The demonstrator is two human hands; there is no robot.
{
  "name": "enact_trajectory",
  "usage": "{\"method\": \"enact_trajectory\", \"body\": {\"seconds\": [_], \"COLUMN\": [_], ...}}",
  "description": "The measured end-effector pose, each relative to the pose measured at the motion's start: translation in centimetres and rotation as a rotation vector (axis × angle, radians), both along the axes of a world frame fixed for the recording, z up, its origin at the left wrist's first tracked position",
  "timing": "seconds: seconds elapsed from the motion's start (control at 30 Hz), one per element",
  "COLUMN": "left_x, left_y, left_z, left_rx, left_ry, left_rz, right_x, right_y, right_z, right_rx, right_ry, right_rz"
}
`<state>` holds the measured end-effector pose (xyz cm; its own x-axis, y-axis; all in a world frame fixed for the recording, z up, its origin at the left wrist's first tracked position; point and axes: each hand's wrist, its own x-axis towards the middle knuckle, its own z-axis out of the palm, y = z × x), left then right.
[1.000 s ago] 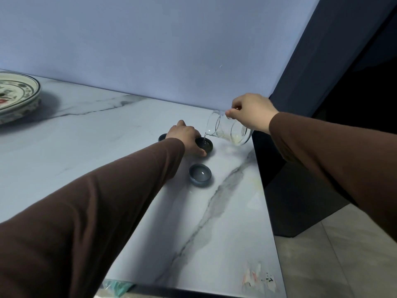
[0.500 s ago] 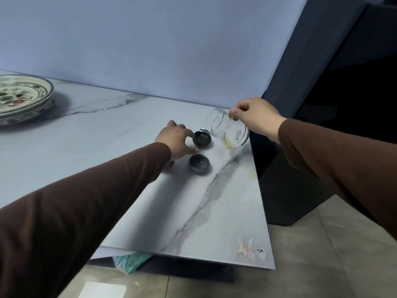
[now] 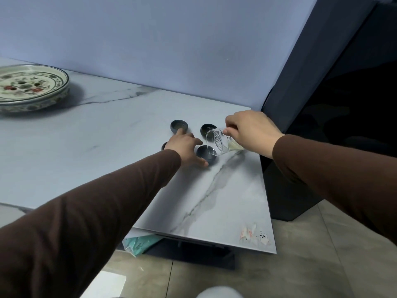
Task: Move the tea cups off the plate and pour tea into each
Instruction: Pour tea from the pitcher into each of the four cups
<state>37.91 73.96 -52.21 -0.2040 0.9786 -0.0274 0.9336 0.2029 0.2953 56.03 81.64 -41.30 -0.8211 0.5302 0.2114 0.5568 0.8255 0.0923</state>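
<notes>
Right hand gripping the tilted clear glass pitcher, open left hand steadying the small dark ceramic cup beside it, a nudge could splash tea.

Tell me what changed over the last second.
The right hand carried the tilted glass pitcher from the far right cup to the nearest cup and pours there. The left hand shifted with it, now steadying that cup. The right hand's grip on the pitcher, the plate and the cups' places are unchanged.
</notes>
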Motion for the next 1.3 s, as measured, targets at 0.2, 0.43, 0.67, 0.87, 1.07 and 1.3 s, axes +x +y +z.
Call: {"method": "enact_trajectory", "body": {"seconds": [0.2,0.43,0.67,0.87,1.07,1.3], "left_x": [0.1,0.1,0.2,0.3,0.2,0.1], "left_y": [0.5,0.7,0.8,0.7,0.8,1.0], "left_z": [-0.3,-0.3,-0.1,-0.2,-0.1,-0.3], "left_rx": [0.024,0.028,0.015,0.028,0.026,0.017], "left_ry": [-0.004,0.0,0.01,0.002,0.0,0.005], "left_rz": [-0.013,0.0,0.002,0.002,-0.003,-0.004], "right_x": [-0.6,-1.0,-0.6,-0.2,0.1,0.4], "right_y": [-0.8,-1.6,-2.4,-2.9,-3.3,-3.0], "right_z": [-0.2,0.2,0.4,0.3,0.2,0.1], "right_rx": [0.117,0.228,0.354,0.434,0.555,0.61], "right_ry": [-0.03,-0.057,-0.093,-0.104,-0.118,-0.115], "right_rz": [0.086,0.147,0.201,0.283,0.317,0.38]}}
